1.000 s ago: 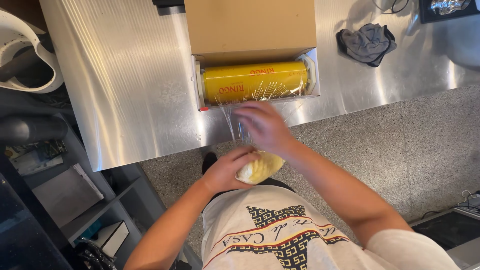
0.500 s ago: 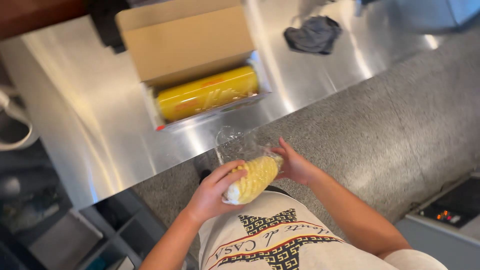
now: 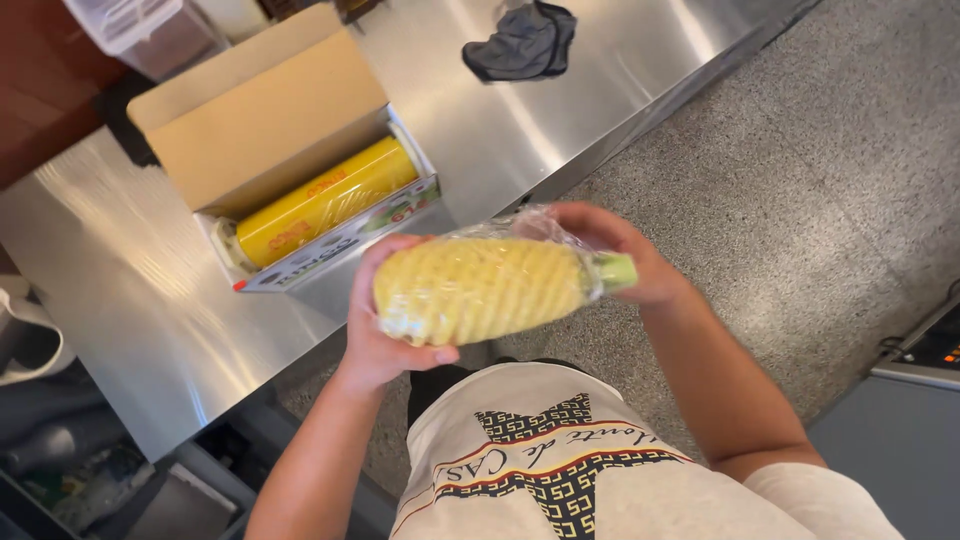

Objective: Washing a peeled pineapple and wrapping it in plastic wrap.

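A peeled yellow pineapple (image 3: 485, 290) with spiral grooves, wrapped in clear cling film, lies sideways between my hands in front of my chest. My left hand (image 3: 375, 335) grips its blunt end from below and behind. My right hand (image 3: 620, 250) holds the other end, by the pale green stub and the bunched film. On the steel counter (image 3: 140, 300) just beyond stands an open cardboard dispenser box (image 3: 260, 130) with a yellow roll of cling film (image 3: 325, 200) inside.
A crumpled dark grey cloth (image 3: 525, 42) lies on the counter at the far right. A clear plastic tub (image 3: 150, 35) sits behind the box. Speckled grey floor (image 3: 800, 200) spreads to the right; shelves with clutter (image 3: 90, 480) are under the counter at left.
My right hand came off the film at the box and onto the pineapple's end. Both hands have lifted the wrapped pineapple closer to the camera and turned it sideways.
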